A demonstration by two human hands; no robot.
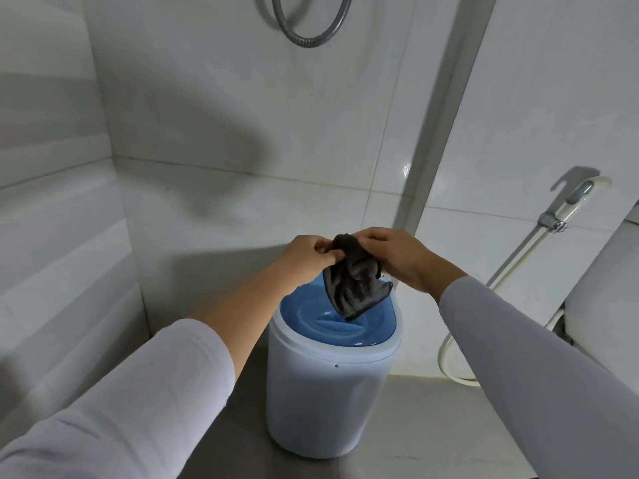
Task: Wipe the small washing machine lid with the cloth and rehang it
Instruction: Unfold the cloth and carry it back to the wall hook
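You hold the cloth (352,276) up over the blue lid (332,323): left hand (307,252) & right hand (397,257) each pinch its top edge. Washer (328,402) stands on grey floor (432,426), white-tiled wall (242,133) behind. Sprayer (567,209) to the right, w/ hose (446,357).

Washer (325,392) on floor (415,426), against wall. Both hands hold cloth (352,285) above lid (311,316): left hand (309,252), right hand (397,257). Sprayer (567,209) right.
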